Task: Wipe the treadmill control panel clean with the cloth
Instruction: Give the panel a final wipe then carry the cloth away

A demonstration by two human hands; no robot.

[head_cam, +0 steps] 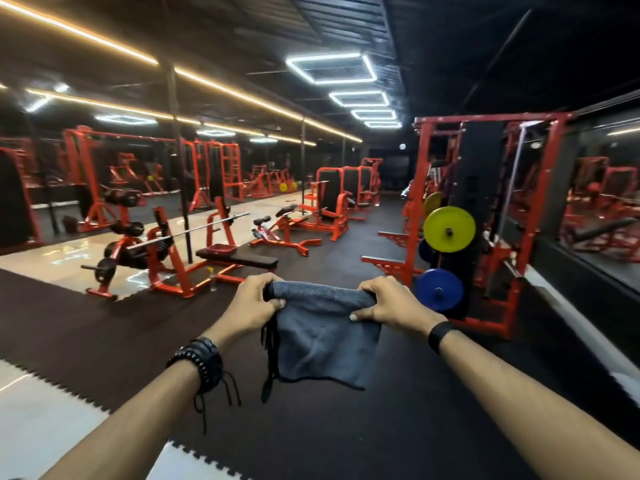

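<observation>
- Two bare forearms reach forward from the bottom of the frame, the left wrist wrapped in black beaded and corded bracelets, the right wrist in a plain black band.
- Held up between both hands, a grey terry cloth hangs in mid-air over the dark rubber floor mat, its lower edge drooping loose and a dark cord dangling down its left side.
- Left hand grips the cloth's upper left corner, fingers curled round the bunched fabric.
- Right hand pinches the upper right corner, thumb pressed on the near face and fingers folded over the top edge.
- No treadmill control panel can be made out in this view.
- Beyond the hands, a black padded flat bench on a red frame stands on the mat, with a chrome barbell racked above it.
- At right, a tall red steel rack carries a yellow-green weight plate above a blue weight plate.
- Rows of red-framed machines fill the hall, repeated in mirrored walls on both sides.
- Overhead, white square-outline ceiling lights run down the middle and warm yellow strip lights along the left.
- Pale glossy floor tiles border the mat's jigsaw edge at lower left.
</observation>
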